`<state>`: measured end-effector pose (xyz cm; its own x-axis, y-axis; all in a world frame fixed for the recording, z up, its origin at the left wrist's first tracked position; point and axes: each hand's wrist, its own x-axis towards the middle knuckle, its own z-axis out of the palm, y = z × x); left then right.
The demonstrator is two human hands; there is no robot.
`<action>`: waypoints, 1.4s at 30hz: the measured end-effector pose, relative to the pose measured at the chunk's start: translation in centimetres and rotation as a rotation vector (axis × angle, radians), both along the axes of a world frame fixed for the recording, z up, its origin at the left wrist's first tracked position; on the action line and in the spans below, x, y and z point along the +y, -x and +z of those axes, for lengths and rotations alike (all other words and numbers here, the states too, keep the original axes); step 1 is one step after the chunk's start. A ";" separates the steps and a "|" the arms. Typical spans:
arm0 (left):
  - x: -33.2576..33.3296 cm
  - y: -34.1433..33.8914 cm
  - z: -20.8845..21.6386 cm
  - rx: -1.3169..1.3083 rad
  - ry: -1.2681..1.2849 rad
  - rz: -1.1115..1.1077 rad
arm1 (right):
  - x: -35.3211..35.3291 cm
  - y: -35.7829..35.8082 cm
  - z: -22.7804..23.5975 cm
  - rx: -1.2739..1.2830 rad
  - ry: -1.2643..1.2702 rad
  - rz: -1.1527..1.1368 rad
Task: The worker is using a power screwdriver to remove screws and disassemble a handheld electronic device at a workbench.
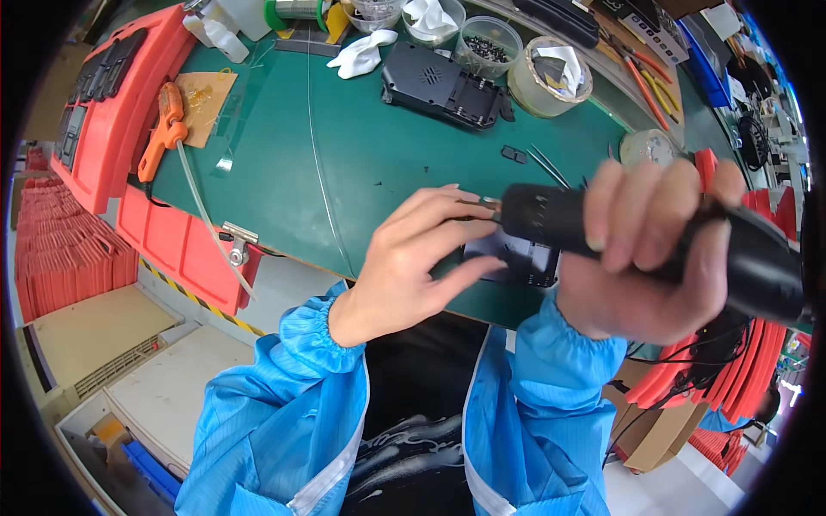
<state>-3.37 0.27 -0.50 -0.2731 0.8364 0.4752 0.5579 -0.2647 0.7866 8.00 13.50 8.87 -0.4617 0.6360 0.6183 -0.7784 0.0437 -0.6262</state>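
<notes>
My right hand [658, 249], blurred, wraps round a thick black electric screwdriver [551, 219], which lies nearly level with its nose toward the left. Beside that nose is my left hand [422, 254], its fingers stretched and its thumb apart from them. A small brownish bit shows by the left fingertips, too small to make out. Under the hands, a dark device with a flat glossy face [516, 258] lies near the table's front edge, partly covered by the left hand and the screwdriver.
On the green table [267, 189] lie a black casing [443, 86], a small black cover [514, 155] and tweezers [549, 166]. Tubs of small parts [488, 47] stand behind. An orange glue gun [168, 129] and red trays [129, 95] are left; red dividers [740, 370] stand right.
</notes>
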 end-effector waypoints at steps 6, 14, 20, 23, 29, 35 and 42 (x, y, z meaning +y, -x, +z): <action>-0.5 0.3 -0.6 -0.174 -0.047 0.149 | -0.4 -2.9 -0.1 -0.056 -0.037 -0.008; -0.4 0.2 0.2 -0.132 -0.035 0.152 | -0.7 -3.4 -0.2 -0.111 -0.068 0.025; -0.5 0.3 0.0 -0.111 -0.070 0.124 | -0.9 -3.3 -0.5 -0.124 -0.051 0.026; -0.5 0.3 0.0 -0.127 -0.060 0.121 | -0.9 -3.3 -0.5 -0.116 -0.047 0.042; -0.4 0.1 0.3 -0.148 -0.044 0.129 | -1.1 -3.1 -0.6 -0.124 -0.077 0.027; -0.5 0.5 0.3 -0.070 -0.028 0.058 | -1.5 -2.8 -0.9 -0.148 -0.130 -0.009; 0.1 -0.3 0.9 0.094 0.131 -0.064 | -3.2 -5.1 0.6 -0.302 -0.133 -0.148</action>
